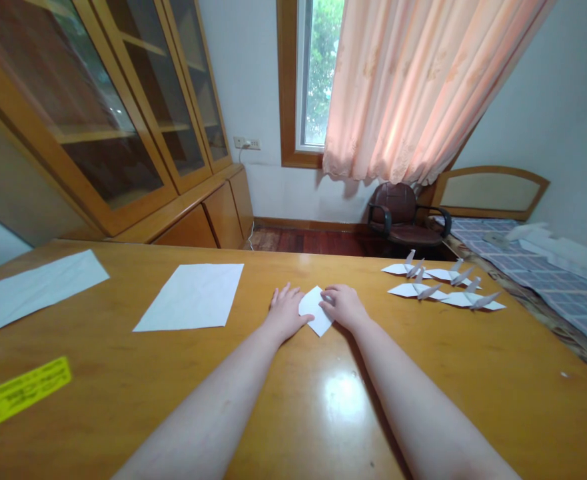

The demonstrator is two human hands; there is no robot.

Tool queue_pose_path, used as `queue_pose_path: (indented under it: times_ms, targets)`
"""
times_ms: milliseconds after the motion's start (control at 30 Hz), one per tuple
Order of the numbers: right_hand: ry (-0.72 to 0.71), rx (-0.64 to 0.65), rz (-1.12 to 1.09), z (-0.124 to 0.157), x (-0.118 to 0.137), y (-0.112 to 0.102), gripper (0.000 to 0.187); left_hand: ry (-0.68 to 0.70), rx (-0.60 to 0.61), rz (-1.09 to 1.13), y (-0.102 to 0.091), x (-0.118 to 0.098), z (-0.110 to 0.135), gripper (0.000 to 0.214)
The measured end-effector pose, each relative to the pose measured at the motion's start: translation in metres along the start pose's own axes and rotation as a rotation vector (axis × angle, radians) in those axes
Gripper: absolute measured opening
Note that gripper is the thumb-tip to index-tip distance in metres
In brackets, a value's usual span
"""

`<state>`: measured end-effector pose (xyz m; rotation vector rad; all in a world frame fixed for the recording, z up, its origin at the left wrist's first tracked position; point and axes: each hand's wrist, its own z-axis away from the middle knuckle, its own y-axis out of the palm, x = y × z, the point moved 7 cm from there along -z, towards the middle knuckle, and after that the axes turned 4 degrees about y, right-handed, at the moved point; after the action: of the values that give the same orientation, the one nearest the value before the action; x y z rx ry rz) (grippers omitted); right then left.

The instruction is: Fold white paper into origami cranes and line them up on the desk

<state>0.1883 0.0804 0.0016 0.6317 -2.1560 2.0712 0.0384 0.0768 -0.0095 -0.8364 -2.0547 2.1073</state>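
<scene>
A small folded piece of white paper (316, 311) lies on the wooden table (293, 400) straight ahead of me. My left hand (286, 312) rests flat on its left edge with the fingers spread, pressing it down. My right hand (342, 303) sits on its right side with the fingers curled and pinching the paper's edge. To the right, several finished white paper cranes (440, 283) stand in a cluster on the table.
A flat white sheet (192, 296) lies left of my hands and another white sheet (33, 290) at the far left. A yellow strip (16, 393) lies near the left front. Beyond the table are a glass-door cabinet (123, 120), an office chair (403, 213), and a bed (548, 267).
</scene>
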Motion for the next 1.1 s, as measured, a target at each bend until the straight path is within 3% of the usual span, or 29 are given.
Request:
queue_pose_path:
  times_ms: [167,267,433,500,700,833,933,1033,1100]
  targets:
    - [-0.079,-0.021,-0.035,0.002,0.003,-0.005,0.026,0.02,-0.005,0.008,-0.004,-0.004,0.002,0.065]
    - [-0.056,0.015,-0.085,0.003,0.003,0.0,0.027,0.034,-0.029,0.005,-0.007,-0.006,0.003,0.063]
    - [-0.03,0.03,-0.161,0.002,0.003,0.0,0.027,0.068,-0.093,0.074,-0.017,-0.013,0.005,0.044]
    - [-0.026,0.013,-0.183,0.002,0.003,-0.003,0.036,0.125,-0.096,0.145,-0.021,-0.019,0.007,0.04]
    - [0.072,-0.028,-0.437,0.002,-0.009,-0.003,0.056,0.336,0.045,0.174,-0.011,-0.039,0.013,0.052]
    - [0.127,-0.1,-0.608,-0.002,-0.02,0.001,0.047,0.338,0.138,0.09,0.003,-0.037,0.014,0.057]
    - [0.204,-0.142,-0.544,-0.004,-0.028,0.003,0.038,0.355,0.187,0.059,0.008,-0.036,0.014,0.055]
    - [0.07,-0.18,-0.378,-0.004,-0.015,-0.004,0.037,0.367,0.195,0.055,0.005,-0.038,0.015,0.05]
    - [-0.116,-0.092,-0.32,-0.001,0.005,-0.002,0.036,0.374,0.177,0.067,0.002,-0.04,0.016,0.045]
